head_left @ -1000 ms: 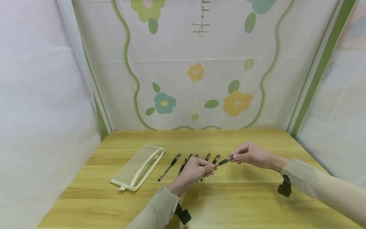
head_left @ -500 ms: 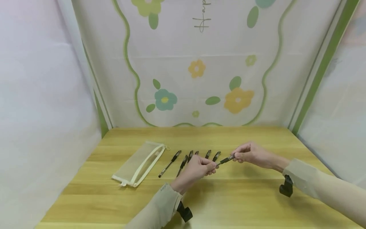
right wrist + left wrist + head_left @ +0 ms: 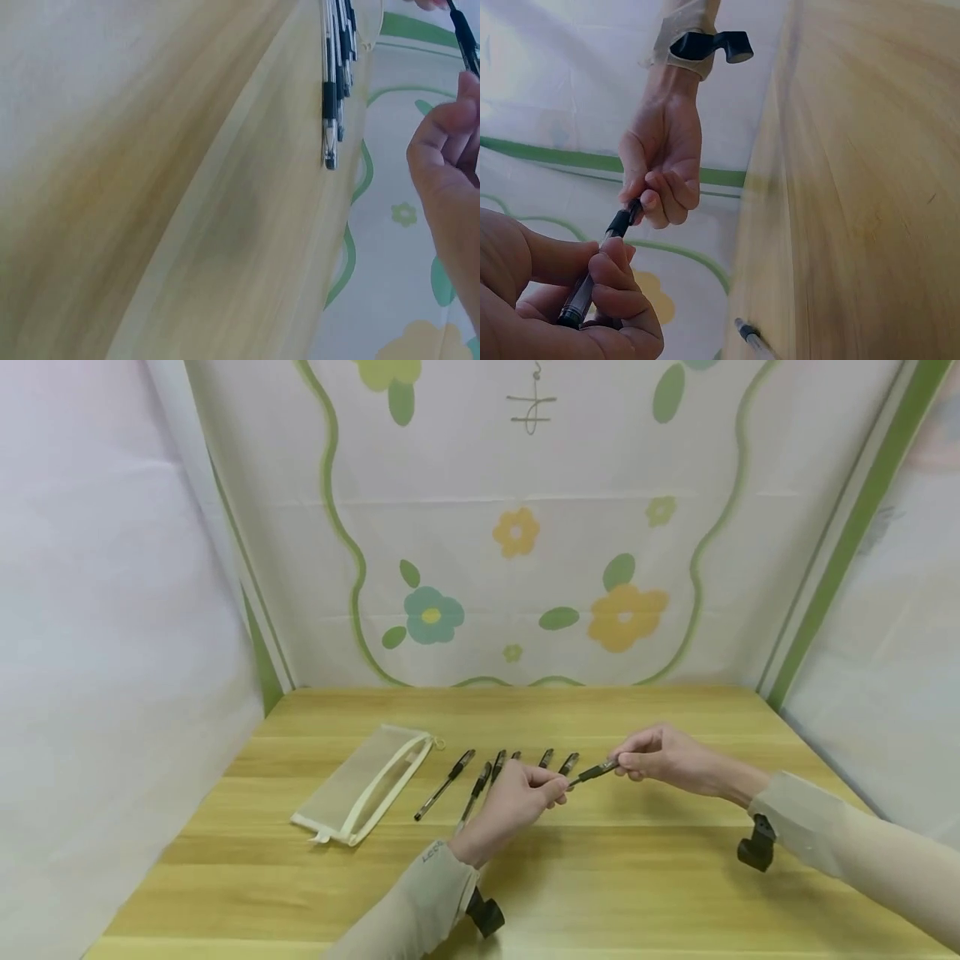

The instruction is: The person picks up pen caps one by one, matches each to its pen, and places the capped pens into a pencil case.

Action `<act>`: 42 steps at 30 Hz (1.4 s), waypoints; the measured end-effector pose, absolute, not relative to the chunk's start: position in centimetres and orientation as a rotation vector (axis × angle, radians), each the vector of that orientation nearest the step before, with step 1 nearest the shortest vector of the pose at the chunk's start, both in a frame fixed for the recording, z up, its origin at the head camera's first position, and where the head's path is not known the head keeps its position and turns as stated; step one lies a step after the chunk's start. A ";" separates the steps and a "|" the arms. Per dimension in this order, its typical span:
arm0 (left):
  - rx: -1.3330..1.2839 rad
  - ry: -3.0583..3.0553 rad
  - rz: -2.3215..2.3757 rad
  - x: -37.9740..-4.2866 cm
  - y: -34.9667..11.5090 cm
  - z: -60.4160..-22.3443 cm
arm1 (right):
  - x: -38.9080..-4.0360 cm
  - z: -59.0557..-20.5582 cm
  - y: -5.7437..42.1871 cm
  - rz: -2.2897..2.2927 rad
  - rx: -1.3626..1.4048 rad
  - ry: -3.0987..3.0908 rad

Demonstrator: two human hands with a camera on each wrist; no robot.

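Observation:
Both hands hold one gel pen (image 3: 595, 772) between them above the table. The left hand (image 3: 517, 802) pinches its clear barrel end between thumb and fingers; in the left wrist view the barrel's tail shows inside the curled left hand (image 3: 577, 300). At the other end, the right hand (image 3: 667, 762) pinches the capped end with thumb and fingertips. The pen has a black grip and tilts up toward the right hand. Several similar pens lie in a row on the table behind and left of the left hand, among them a leftmost pen (image 3: 444, 785), some partly hidden by that hand.
A pale yellow mesh zip pouch (image 3: 352, 777) lies at the left of the wooden table (image 3: 637, 893), its zip gaping open. Fabric walls with printed flowers (image 3: 626, 618) enclose the table at the back and both sides. Each wrist wears a small black camera (image 3: 756, 845).
The head view has tilted slightly downward, so the scene sits a little differently in frame. Both hands keep their hold on the pen, with only a slight shift to the right.

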State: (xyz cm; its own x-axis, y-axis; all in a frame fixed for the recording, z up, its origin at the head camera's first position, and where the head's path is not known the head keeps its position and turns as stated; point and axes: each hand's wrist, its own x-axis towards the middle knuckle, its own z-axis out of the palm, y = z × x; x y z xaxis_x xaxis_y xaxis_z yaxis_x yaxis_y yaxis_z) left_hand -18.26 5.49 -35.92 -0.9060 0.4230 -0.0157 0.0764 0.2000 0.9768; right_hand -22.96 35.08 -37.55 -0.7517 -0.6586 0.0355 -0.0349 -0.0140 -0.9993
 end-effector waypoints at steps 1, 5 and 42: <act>0.479 2.198 1.761 -18.3 5.5 -35.8 | -22.8 -37.4 35.1 -1.809 -0.705 1.845; 0.500 2.177 1.769 -18.4 5.6 -35.5 | -22.4 -37.0 34.8 -1.764 -0.660 1.990; 0.385 1.922 1.866 -18.3 6.4 -37.4 | -25.8 -38.3 37.5 -1.704 -0.595 2.077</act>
State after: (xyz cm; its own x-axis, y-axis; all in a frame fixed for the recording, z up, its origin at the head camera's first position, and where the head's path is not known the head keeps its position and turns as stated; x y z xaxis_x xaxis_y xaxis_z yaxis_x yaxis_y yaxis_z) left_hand -18.33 6.35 -37.43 -0.8683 0.4832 -0.1119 -0.0976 0.0549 0.9937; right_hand -25.79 37.46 -38.33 -0.8348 -0.5498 -0.0294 -0.0786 0.1717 -0.9820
